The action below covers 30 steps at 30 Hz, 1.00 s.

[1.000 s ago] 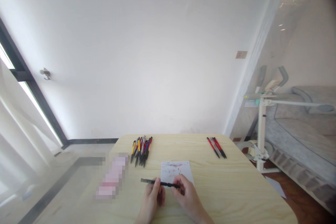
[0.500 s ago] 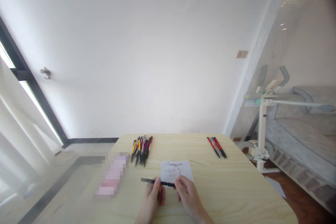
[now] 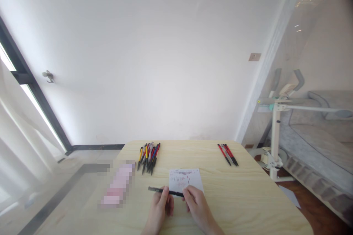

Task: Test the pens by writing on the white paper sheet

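A black pen (image 3: 174, 192) lies level between my two hands, just over the near edge of a white sheet of paper (image 3: 176, 181) with reddish marks. My left hand (image 3: 161, 205) grips the pen's barrel between thumb and fingers, its other end sticking out to the left. At the pen's right end, my right hand (image 3: 197, 203) pinches it with thumb and forefinger, and covers the paper's lower right corner. Farther back on the left is a pile of several pens (image 3: 149, 158) in yellow, red, blue and grey. A few red and grey pens (image 3: 227, 155) lie at the back right.
The pale wooden table (image 3: 248, 198) has a white wall (image 3: 165, 62) behind it. A blurred-out pink patch (image 3: 118, 187) shows at the table's left. To the right stand exercise equipment (image 3: 275, 136) and a grey sofa (image 3: 311, 128). A white curtain (image 3: 24, 147) hangs at far left.
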Tool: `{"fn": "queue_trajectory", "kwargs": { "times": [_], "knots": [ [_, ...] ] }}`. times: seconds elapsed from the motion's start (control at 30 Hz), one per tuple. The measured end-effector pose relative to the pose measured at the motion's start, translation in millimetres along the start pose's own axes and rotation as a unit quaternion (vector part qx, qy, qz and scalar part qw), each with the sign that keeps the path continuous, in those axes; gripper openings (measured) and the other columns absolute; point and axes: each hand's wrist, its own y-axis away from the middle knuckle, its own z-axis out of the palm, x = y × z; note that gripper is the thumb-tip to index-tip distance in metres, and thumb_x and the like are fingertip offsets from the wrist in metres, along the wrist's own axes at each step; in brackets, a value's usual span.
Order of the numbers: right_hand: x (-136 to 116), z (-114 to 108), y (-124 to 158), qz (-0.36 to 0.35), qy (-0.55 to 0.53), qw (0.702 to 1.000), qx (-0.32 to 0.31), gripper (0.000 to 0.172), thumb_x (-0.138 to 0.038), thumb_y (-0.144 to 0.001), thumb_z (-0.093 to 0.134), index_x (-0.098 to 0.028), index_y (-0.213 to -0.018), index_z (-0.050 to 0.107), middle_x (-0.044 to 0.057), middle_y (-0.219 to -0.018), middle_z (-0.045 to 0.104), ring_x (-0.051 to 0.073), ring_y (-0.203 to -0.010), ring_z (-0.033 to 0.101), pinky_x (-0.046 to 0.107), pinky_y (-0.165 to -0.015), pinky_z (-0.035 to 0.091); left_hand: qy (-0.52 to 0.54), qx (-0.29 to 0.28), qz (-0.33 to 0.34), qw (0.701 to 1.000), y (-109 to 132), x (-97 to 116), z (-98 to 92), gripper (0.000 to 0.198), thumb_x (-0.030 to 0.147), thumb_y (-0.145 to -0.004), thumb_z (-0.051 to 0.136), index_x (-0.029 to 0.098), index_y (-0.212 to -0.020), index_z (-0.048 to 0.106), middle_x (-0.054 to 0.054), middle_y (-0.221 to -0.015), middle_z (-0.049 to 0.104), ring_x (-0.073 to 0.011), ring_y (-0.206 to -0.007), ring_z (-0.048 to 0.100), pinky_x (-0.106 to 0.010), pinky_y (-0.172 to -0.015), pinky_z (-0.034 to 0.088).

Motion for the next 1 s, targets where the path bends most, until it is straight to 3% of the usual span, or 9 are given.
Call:
{"fn": "queue_trajectory", "kwargs": {
  "times": [0.33, 0.7, 1.0],
  "knots": [
    [4.4, 1.5, 0.0, -0.008, -0.022, 1.000, -0.011, 0.035, -0.047, -0.084, 0.041, -0.017, -0.067, 0.049, -0.001, -0.061, 0.052, 0.010, -0.049, 0.046, 0.019, -0.044, 0.035, 0.001, 0.017, -0.003, 1.000, 3.0, 5.6, 3.4, 0.052, 0.065, -0.065, 0.052, 0.019, -0.044, 0.039, 0.004, -0.035, 0.043, -0.0081, -0.031, 0.040, -0.021, -0.035, 0.026],
    [6.1, 1.5, 1.3, -0.015, -0.040, 0.999, -0.017, 0.028, -0.043, -0.083, 0.045, -0.018, -0.072, 0.048, -0.003, -0.058, 0.046, 0.009, -0.048, 0.044, 0.019, -0.043, 0.032, -0.007, 0.003, 0.010, 1.000, -0.2, -3.4, -1.3, 0.052, 0.062, -0.071, 0.048, 0.018, -0.043, 0.042, 0.003, -0.036, 0.044, -0.0084, -0.033, 0.041, -0.021, -0.036, 0.028],
    [8.9, 1.8, 0.6, -0.021, -0.050, 0.998, -0.021, 0.017, -0.035, -0.082, 0.048, -0.019, -0.075, 0.047, -0.004, -0.061, 0.044, 0.009, -0.050, 0.042, 0.019, -0.045, 0.030, -0.005, 0.010, 0.008, 1.000, 2.5, 2.0, 1.9, 0.051, 0.060, -0.072, 0.049, 0.018, -0.045, 0.043, 0.004, -0.037, 0.043, -0.0084, -0.033, 0.040, -0.020, -0.036, 0.028]
  ]
}}
